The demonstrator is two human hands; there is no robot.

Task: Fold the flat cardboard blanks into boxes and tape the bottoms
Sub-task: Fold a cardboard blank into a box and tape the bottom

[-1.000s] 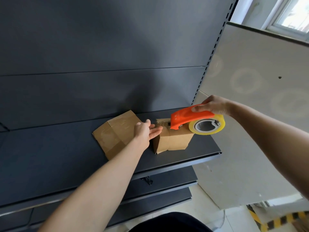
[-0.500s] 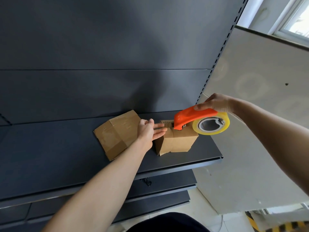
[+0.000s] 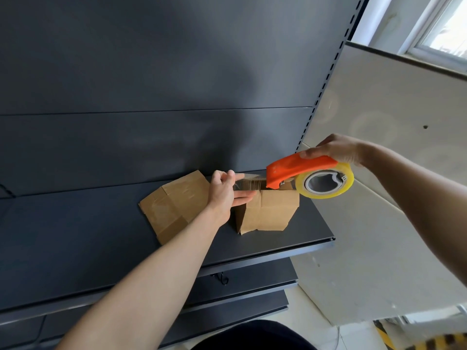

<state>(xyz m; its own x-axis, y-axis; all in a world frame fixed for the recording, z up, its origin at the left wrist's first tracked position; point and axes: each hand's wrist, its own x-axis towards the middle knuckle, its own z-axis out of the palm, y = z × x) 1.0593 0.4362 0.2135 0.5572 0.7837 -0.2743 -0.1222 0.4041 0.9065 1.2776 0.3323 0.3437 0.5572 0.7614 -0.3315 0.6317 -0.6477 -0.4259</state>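
A small brown cardboard box [image 3: 267,210] stands folded on the dark shelf [image 3: 75,236]. My right hand [image 3: 336,149] grips an orange tape dispenser [image 3: 300,170] with a yellowish clear tape roll [image 3: 326,184], held just above the box's top right. A strip of clear tape [image 3: 250,183] stretches from the dispenser leftward to my left hand [image 3: 225,193], whose fingers pinch its free end at the box's upper left corner. Another brown cardboard piece [image 3: 174,205], with tape on it, lies to the left, partly behind my left wrist.
The shelf's front edge [image 3: 290,251] runs below the boxes, with lower shelves [image 3: 252,294] beneath. A dark back panel [image 3: 151,97] rises behind. A pale board [image 3: 379,198] leans at the right, under a window [image 3: 444,34].
The dispenser has drawn back to the right and up from the box. A strip of tape now spans between it and my left hand, which has lifted to hold the tape end.
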